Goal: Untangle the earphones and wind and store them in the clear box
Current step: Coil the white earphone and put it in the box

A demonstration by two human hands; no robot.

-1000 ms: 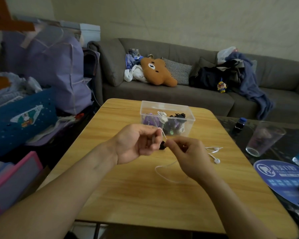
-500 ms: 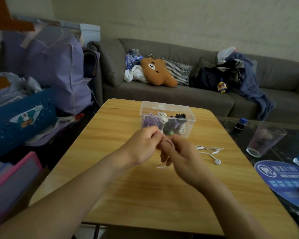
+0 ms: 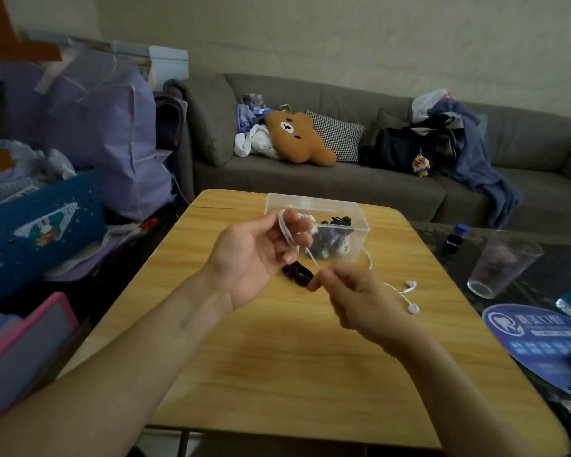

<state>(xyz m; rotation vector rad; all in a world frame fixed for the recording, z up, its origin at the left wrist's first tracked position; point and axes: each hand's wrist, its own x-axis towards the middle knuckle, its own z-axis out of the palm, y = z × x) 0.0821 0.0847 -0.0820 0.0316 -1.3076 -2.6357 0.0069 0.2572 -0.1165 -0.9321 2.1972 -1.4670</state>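
Winding step: her left hand (image 3: 254, 258) held cable loops over half-curled fingers, the right hand (image 3: 353, 291) pinched the white earphone cable (image 3: 285, 230) (earbuds (image 3: 411, 296) trailing); next, another turn.

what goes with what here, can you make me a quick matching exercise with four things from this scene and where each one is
Things:
1. white earbuds
2. bear cushion
3. empty glass
4. white cable

Places:
A. on the grey sofa
B. looped round the left hand's fingers
C. on the wooden table, right of the right hand
D. on the dark table at right

Pairs: 1-C, 2-A, 3-D, 4-B
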